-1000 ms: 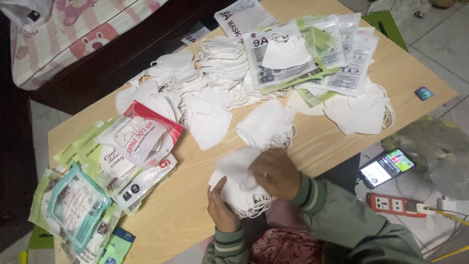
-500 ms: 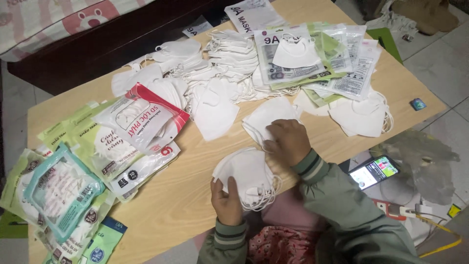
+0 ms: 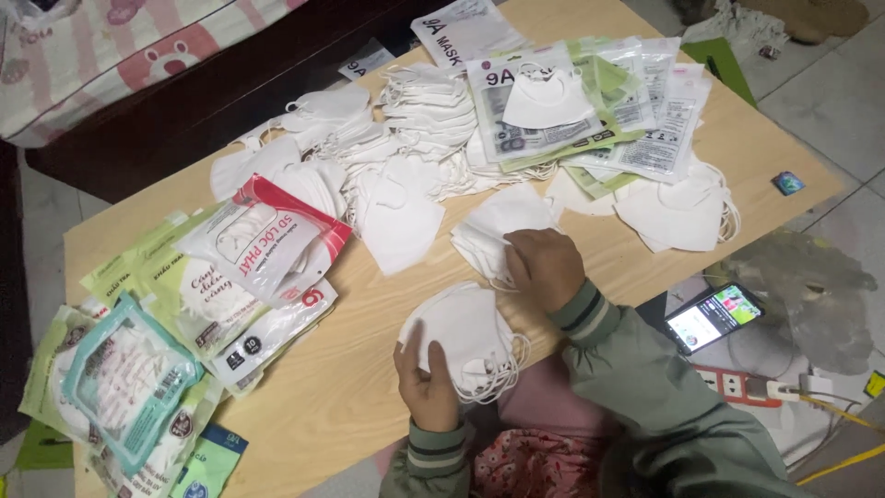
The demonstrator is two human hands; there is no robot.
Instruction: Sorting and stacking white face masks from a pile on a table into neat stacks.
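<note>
Head view, looking down: we see the left hand [image 3: 426, 383] at the near edge of the wooden tabletop [image 3: 369, 369], thumb up on a stack of white folded masks [image 3: 466, 334], fingers clamped on the stack's near-left rim; ear loops spill off its right side. The right hand [image 3: 544, 267] rests palm-down on a second, smaller mask pile [image 3: 498, 231] just beyond; its fingers curl together over the pile's edge, tips hidden under the hand, so we cannot tell how firm the grip is. Both piles sit near the tabletop's front, centre-right, close to each other but apart. Surroundings: a big heap of loose white masks [image 3: 369, 157] across the far middle, w/ one single mask [image 3: 396, 217] lying nearer, just left of the small pile; clear printed pouches [image 3: 590, 101] at far right, one mask on top; more loose masks [image 3: 678, 207] right of those. To the left, a red-trimmed pouch [image 3: 267, 235] over green packs [image 3: 138, 369], overhanging the left edge. A small blue packet [image 3: 789, 183] lies near the right corner. Off the tabletop, on the floor at right: a lit phone [image 3: 714, 316], a power strip [image 3: 737, 380], a grey plastic bag [image 3: 802, 286]. Green sleeves cover both forearms.
</note>
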